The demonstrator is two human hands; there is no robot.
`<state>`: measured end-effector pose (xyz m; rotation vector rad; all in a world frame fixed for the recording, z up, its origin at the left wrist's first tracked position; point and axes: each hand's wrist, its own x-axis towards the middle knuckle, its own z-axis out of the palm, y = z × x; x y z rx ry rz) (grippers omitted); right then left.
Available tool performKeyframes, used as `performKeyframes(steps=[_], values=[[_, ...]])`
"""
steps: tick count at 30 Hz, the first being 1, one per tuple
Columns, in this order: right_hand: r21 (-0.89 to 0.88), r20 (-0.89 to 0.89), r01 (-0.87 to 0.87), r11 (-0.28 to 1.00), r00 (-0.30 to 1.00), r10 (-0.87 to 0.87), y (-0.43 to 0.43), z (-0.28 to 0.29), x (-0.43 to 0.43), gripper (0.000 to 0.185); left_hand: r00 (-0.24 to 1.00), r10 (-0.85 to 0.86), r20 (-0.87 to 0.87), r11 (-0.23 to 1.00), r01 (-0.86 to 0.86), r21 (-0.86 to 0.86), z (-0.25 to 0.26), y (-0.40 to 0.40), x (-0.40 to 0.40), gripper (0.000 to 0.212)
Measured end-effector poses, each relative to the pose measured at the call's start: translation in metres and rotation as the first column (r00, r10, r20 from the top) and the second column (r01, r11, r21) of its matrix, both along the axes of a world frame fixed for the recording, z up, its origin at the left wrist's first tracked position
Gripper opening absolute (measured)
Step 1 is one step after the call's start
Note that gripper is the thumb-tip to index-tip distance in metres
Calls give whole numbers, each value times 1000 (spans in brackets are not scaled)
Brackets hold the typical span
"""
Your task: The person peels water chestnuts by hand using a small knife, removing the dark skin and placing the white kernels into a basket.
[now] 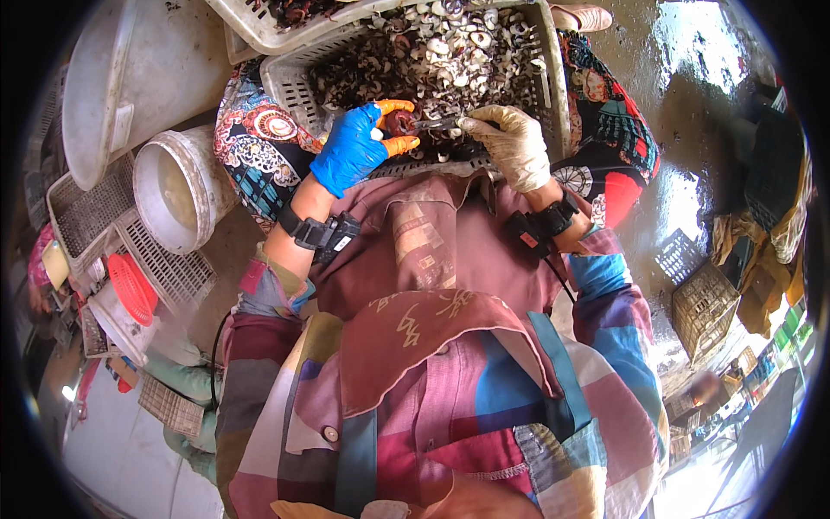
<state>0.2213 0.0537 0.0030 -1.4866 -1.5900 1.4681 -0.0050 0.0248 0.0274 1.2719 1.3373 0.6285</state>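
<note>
My left hand (360, 143), in a blue glove with orange coverings on thumb and finger, grips a dark red rounded piece (400, 122), perhaps shellfish meat. My right hand (515, 143) wears a pale, stained glove and pinches a slim metal tool (436, 124), probably a small knife. The tool's far end reaches to the red piece; whether it cuts in I cannot tell. Both hands are over the near side of a white plastic basket (556, 84) between my knees. Inside lie many white and dark scraps (447, 61).
Another white crate (259, 26) overlaps the basket's far left. To the left are a large pale tub (162, 58), a white bucket (206, 188), slatted crates (168, 259) and a red plastic basket (133, 289). A brown crate (705, 311) sits right on the wet floor (632, 84).
</note>
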Motion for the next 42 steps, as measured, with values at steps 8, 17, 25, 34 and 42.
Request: performKeyframes(steps=[8,17,25,34,42], values=[[-275,-167,179,945,959,-230,1,-1,-36,21,920,299,255,950,-262,-169,-15,-10,24,20],[-357,-208,166,919,945,-251,20,18,-16,12,853,363,376,930,-308,-199,-6,3,16,40],[-113,-91,190,975,976,-200,10,-31,1,13,875,329,356,936,-251,-247,1,-8,29,33],[-185,-276,234,954,920,-279,-5,-7,-14,12,929,276,245,949,-223,-223,15,3,30,34],[-216,-379,207,954,883,-277,-11,5,-13,14,913,265,309,961,-226,-158,7,0,34,34]])
